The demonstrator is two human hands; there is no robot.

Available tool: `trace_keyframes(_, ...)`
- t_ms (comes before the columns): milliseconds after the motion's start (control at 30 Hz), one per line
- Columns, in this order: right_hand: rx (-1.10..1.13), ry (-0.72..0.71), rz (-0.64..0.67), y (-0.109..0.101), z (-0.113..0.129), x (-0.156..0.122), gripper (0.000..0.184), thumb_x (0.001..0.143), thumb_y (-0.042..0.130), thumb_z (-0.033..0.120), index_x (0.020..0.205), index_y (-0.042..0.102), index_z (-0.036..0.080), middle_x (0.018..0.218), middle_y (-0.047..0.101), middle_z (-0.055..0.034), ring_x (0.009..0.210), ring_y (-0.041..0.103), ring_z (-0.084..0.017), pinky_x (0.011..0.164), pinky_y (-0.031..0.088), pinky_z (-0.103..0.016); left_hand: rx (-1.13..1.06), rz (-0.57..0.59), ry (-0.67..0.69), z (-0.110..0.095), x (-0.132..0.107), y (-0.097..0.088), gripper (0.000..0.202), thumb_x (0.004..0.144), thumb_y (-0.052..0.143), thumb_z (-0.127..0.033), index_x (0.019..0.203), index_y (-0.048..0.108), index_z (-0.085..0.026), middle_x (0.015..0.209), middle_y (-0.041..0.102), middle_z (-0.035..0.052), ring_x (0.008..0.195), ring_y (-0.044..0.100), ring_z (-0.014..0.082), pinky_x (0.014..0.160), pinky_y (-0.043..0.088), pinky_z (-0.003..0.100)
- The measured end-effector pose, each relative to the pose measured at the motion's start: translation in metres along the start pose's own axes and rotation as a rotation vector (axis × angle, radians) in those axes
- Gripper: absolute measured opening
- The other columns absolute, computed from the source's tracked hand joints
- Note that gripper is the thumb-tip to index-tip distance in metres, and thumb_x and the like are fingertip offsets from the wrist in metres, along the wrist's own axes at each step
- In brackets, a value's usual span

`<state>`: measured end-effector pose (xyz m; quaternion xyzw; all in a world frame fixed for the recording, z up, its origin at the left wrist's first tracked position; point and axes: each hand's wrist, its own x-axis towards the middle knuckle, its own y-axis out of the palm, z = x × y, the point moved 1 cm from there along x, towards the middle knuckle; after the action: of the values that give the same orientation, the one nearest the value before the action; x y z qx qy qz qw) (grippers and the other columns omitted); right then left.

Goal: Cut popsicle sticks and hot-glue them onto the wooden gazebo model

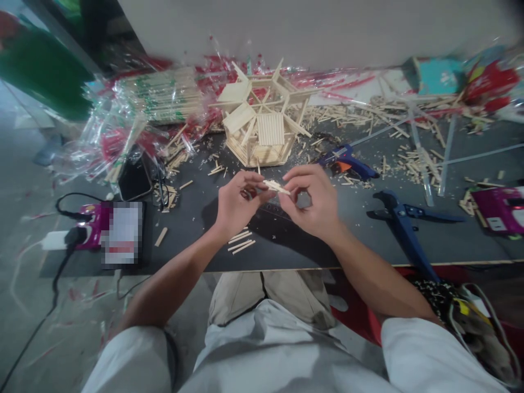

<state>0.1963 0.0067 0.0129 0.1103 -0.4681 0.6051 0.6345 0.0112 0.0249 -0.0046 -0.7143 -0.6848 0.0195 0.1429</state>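
Observation:
My left hand and my right hand meet above the dark board, both pinched on a small piece made of pale wooden sticks. The piece sits between the fingertips of both hands, a little above the board. Just beyond it stands a stick-built model house with slatted panels. A few loose cut sticks lie on the board under my left wrist.
A blue glue gun lies right of the model, blue cutters nearer the front right edge. Bundled sticks in plastic wrap sit back left, a phone and purple device left, stick offcuts scattered right.

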Motion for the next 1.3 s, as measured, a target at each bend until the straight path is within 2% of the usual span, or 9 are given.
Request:
trace_keyframes(67,0.006,-0.014,-0.012,0.000,0.000,0.001,0.012,0.089,0.067,0.019,0.094,0.057,0.025,0.107,0.070,-0.0056,0.066,0.057,-0.011,0.058,0.050,-0.028,-0.048,0.044,-0.091,0.004,0.002,0.002,0.040,0.070,0.092,-0.040,0.095,0.070,-0.019,0.082,0.075,0.0027,0.070,0.068,0.0133,0.064,0.050,0.024)
trace_keyframes(167,0.013,-0.007,-0.002,-0.001,-0.002,0.001,0.014,0.089,0.066,0.017,0.093,0.055,0.025,0.105,0.072,-0.0041,0.070,0.060,-0.013,0.063,0.052,-0.031,-0.094,0.087,-0.145,0.007,0.004,0.003,0.040,0.066,0.093,-0.036,0.093,0.070,-0.018,0.082,0.077,0.0034,0.074,0.071,0.0151,0.067,0.051,0.025)
trace_keyframes(467,-0.054,-0.099,0.000,-0.005,-0.002,0.004,0.015,0.094,0.060,0.012,0.097,0.057,0.026,0.099,0.075,-0.0016,0.078,0.064,-0.016,0.070,0.052,-0.034,-0.070,0.175,-0.100,0.005,0.001,0.005,0.028,0.072,0.086,-0.036,0.084,0.068,-0.018,0.073,0.073,0.0015,0.063,0.060,0.0106,0.063,0.048,0.026)
trace_keyframes(600,-0.035,-0.138,-0.052,-0.006,-0.003,0.003,0.020,0.092,0.064,0.010,0.101,0.062,0.028,0.099,0.077,-0.0013,0.084,0.068,-0.017,0.076,0.054,-0.036,-0.096,0.200,-0.098,0.007,0.002,0.006,0.027,0.073,0.085,-0.036,0.082,0.068,-0.018,0.073,0.072,0.0017,0.063,0.060,0.0110,0.064,0.048,0.026)
trace_keyframes(767,0.162,0.077,-0.117,-0.003,-0.007,-0.001,0.021,0.090,0.072,0.013,0.103,0.065,0.029,0.095,0.077,-0.0015,0.083,0.069,-0.017,0.063,0.051,-0.031,-0.162,0.310,-0.134,0.009,0.003,0.005,0.026,0.072,0.086,-0.036,0.079,0.069,-0.017,0.072,0.071,0.0025,0.064,0.062,0.0121,0.063,0.050,0.026)
trace_keyframes(900,0.204,0.157,-0.116,-0.003,-0.015,-0.002,0.017,0.088,0.076,0.017,0.099,0.066,0.027,0.094,0.075,-0.0011,0.072,0.063,-0.014,0.063,0.051,-0.030,-0.125,0.326,-0.142,0.009,0.004,0.004,0.022,0.074,0.083,-0.035,0.081,0.071,-0.018,0.077,0.074,0.0038,0.067,0.065,0.0134,0.066,0.052,0.027)
trace_keyframes(1067,0.154,0.207,-0.108,-0.005,-0.020,-0.002,0.012,0.089,0.075,0.023,0.098,0.067,0.026,0.092,0.074,-0.0015,0.070,0.061,-0.013,0.067,0.054,-0.031,0.113,0.247,-0.037,0.007,0.014,-0.016,0.014,0.081,0.076,-0.032,0.084,0.073,-0.019,0.078,0.074,0.0035,0.068,0.065,0.0149,0.066,0.052,0.027)
trace_keyframes(1200,0.220,0.273,-0.078,-0.006,-0.017,-0.001,0.013,0.088,0.076,0.025,0.099,0.069,0.024,0.091,0.073,-0.0017,0.071,0.061,-0.012,0.067,0.053,-0.029,0.310,0.040,0.021,0.016,0.035,-0.038,0.012,0.083,0.074,-0.029,0.089,0.073,-0.019,0.083,0.074,0.0028,0.065,0.059,0.0127,0.067,0.048,0.027)
trace_keyframes(1300,0.301,0.355,-0.069,-0.004,-0.015,0.001,0.013,0.086,0.078,0.025,0.097,0.071,0.022,0.090,0.075,-0.0007,0.069,0.061,-0.010,0.066,0.053,-0.027,0.375,-0.071,0.035,0.026,0.054,-0.043,0.019,0.082,0.074,-0.025,0.098,0.069,-0.018,0.095,0.076,0.0046,0.062,0.056,0.0108,0.066,0.047,0.027)
